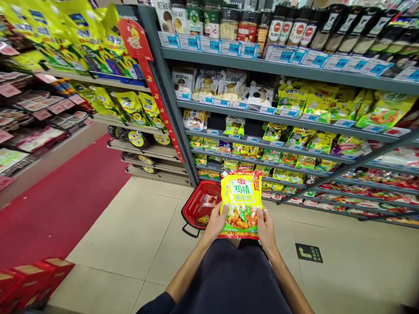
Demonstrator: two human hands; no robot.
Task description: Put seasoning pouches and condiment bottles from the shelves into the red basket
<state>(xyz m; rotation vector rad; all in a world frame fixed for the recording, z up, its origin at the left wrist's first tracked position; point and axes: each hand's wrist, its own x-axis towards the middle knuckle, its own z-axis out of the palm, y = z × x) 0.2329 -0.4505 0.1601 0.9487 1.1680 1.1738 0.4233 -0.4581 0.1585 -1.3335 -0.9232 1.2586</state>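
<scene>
We hold a yellow packet just right of the red basket

In the head view, the yellow packet is just right of the red basket, hiding part of the basket's right side from us, with its printed front turned our way. Our left hand grips the edge nearer the basket; our right hand grips the edge farther from it. Both thumbs lie on the front. The basket stands on the tiled floor. In it we see a red-and-white packet and a yellow item too small to make out. Beyond the basket and to its right rise grey shelves carrying bags, with jars along the top. Well right of the basket, an exit sign marks the floor.
</scene>
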